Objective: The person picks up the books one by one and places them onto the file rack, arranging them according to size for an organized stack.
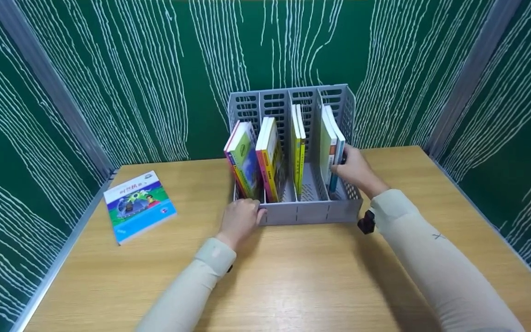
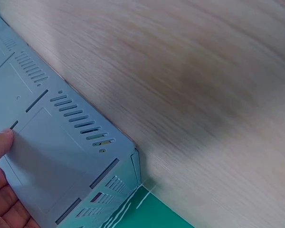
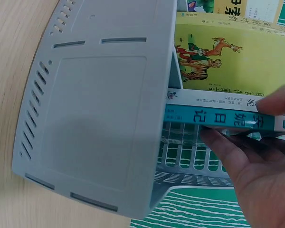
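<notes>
A grey plastic file organizer (image 1: pixel 311 213) stands on the table with books upright in its compartments. My left hand (image 1: pixel 240 216) grips its front rim at the left corner; in the left wrist view the thumb (image 2: pixel 1 145) lies on the outer wall and the fingers curl over the edge. In the rightmost compartment, my right hand (image 1: pixel 356 169) holds a teal-spined book (image 3: pixel 213 117), fingers against its outer cover and thumb at the spines. A white-spined book (image 3: pixel 204 98) stands right against it on the left.
Yellow-spined books (image 1: pixel 299 161) stand in the compartment left of the right hand. Thicker colourful books (image 1: pixel 242 159) fill the two left compartments. A blue and white book (image 1: pixel 140 207) lies flat at the table's left. Green patterned panels (image 1: pixel 293 46) enclose the back and sides.
</notes>
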Demonstrator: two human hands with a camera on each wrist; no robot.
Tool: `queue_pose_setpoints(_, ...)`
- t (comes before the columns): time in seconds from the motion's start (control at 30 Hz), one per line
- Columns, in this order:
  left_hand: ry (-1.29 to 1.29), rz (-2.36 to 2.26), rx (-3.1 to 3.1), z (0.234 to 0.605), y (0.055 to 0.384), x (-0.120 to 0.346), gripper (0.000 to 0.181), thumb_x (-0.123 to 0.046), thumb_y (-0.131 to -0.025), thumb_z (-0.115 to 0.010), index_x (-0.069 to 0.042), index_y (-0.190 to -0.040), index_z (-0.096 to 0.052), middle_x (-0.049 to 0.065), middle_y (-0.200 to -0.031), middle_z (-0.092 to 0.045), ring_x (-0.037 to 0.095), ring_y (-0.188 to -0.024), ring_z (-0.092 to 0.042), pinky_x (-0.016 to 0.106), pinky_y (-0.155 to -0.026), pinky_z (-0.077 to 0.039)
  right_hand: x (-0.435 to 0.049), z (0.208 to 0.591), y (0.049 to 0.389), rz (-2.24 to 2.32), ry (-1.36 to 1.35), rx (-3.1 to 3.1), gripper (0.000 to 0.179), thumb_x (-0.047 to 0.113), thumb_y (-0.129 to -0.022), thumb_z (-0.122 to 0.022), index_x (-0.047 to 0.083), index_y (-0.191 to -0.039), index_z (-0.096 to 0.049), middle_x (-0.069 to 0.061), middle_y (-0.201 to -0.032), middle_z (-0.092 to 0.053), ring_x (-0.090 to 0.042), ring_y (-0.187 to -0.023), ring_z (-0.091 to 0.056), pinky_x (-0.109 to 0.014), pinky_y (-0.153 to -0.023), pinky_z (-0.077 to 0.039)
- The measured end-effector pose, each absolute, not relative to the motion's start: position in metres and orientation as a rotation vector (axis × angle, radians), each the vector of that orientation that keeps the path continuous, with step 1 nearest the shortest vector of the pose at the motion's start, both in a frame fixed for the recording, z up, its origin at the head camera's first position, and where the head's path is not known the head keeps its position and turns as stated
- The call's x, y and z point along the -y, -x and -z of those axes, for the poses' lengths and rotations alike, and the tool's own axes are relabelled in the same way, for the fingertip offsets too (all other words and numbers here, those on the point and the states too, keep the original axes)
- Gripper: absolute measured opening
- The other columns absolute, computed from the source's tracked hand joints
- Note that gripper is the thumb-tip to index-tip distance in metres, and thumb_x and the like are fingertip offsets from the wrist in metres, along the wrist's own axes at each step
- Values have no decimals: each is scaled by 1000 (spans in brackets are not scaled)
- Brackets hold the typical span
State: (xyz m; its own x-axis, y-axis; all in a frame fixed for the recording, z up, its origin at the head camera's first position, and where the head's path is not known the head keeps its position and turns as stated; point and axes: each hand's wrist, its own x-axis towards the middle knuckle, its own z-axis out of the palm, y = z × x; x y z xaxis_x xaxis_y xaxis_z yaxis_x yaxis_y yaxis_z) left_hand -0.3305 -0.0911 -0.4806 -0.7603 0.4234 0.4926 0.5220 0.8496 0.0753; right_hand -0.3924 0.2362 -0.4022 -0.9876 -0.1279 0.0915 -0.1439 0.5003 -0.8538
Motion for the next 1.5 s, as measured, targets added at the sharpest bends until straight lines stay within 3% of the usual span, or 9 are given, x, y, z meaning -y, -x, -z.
queue_pose_setpoints(0.2,694,269,2522,482,329,92,30,-25,-101,-78,-5,-80,-73,11,-76,-75,31,-71,-74,46,-65,-62,-237,402,394,-1489,-371,2742,80,-7,-94,-54,-1,-169,-27,-30,-165,-44,-47,-149,-47,-69,-126,-36)
queue_pose_setpoints(0.47,688,283,2537,480,329,91,31,-27,-102,-76,-5,-81,-73,11,-76,-74,30,-70,-74,46,-65,-62,-238,403,398,-1504,-423,2754,76,-9,-102,-50,4,-172,-23,-26,-172,-36,-47,-159,-37,-67,-129,-30)
queue_pose_setpoints(0.87,654,328,2729,467,329,92,32,-33,-104,-75,-4,-93,-75,12,-85,-75,30,-77,-74,47,-70,-63,-238,393,379,-1411,-274,2846,77,3,-106,-62,2,-171,-21,-30,-167,-42,-50,-154,-44,-64,-125,-40)
queue_pose_setpoints(1.1,676,446,2771,453,328,109,35,-30,-107,-71,-1,-126,-75,18,-124,-77,34,-114,-75,50,-101,-63,-237,389,361,-1233,-167,2823,57,11,-105,-69,-2,-154,-42,-29,-146,-60,-45,-135,-61,-59,-113,-55)
queue_pose_setpoints(1.33,589,451,2688,444,326,146,32,-25,-106,-71,1,-124,-73,20,-120,-76,37,-112,-75,51,-98,-64,-234,395,343,-1119,-212,2775,39,8,-104,-69,0,-137,-51,-24,-118,-72,-38,-106,-71,-50,-89,-64)
queue_pose_setpoints(1.5,402,454,2802,445,325,176,40,-27,-108,-68,2,-135,-70,24,-136,-72,41,-123,-73,55,-105,-61,-231,409,334,-1039,-284,2782,40,10,-102,-72,0,-136,-55,-21,-110,-73,-34,-97,-70,-46,-82,-62)
